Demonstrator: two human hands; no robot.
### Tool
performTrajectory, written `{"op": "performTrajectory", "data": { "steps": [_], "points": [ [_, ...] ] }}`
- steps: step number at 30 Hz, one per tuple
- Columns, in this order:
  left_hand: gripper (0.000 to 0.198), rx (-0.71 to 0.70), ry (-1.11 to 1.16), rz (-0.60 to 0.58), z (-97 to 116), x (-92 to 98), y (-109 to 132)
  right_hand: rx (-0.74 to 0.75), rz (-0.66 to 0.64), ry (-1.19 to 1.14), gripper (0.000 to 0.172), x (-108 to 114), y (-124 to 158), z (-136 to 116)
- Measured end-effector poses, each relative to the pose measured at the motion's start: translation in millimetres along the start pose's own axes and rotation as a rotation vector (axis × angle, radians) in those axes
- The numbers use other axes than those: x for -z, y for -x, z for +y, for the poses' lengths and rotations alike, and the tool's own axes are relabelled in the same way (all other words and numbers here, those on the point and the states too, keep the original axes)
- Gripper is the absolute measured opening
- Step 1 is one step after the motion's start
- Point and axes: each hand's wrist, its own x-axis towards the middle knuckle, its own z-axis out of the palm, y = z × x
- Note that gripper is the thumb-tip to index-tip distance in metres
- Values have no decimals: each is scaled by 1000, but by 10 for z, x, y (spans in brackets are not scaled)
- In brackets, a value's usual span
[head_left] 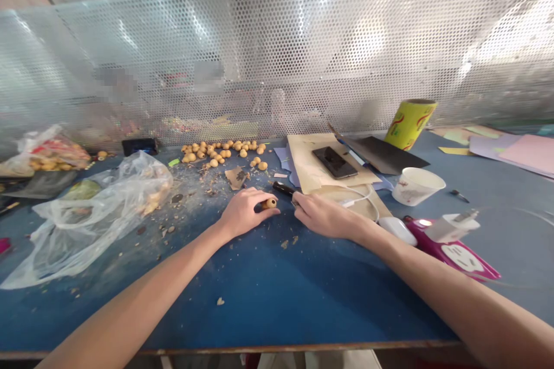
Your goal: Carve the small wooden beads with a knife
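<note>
Between the thumb and fingers of my left hand [247, 211] is a small tan gourd [270, 203], a dark round hole in its end facing right. My right hand [322, 214] is closed around a slim black pen-shaped tool [283, 188], whose tip points left and away from me. Tool and gourd are apart, the tip just beyond the gourd. The tool's exact kind cannot be made out. Just beyond my left hand lies a torn brown scrap [236, 177]. Farther back, several similar small gourds [223, 151] lie in a loose group.
Crumpled clear plastic bags [104, 207] and debris cover the left of the blue table [268, 294]. To the right are a phone [334, 161] on brown paper, a paper cup [418, 186], a yellow roll [410, 125] and a pink power strip [459, 251]. Perforated metal [277, 52] stands behind.
</note>
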Motion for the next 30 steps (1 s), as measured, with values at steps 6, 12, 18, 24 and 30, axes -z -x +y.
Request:
{"op": "performTrajectory", "data": {
  "steps": [6,12,18,24,30],
  "points": [
    [31,-7,39,-76,17,11,1,27,74,-169,11,-20,-74,36],
    [29,-5,46,-75,15,2,1,132,148,-256,9,-15,-65,23],
    [33,-22,105,-70,32,10,6,103,84,-248,24,-22,-68,25],
    [36,-5,98,-63,32,7,-5,129,188,-359,25,-83,-106,28],
    [28,26,54,-12,9,5,0,126,233,-361,31,-61,-101,14]
  ]
}}
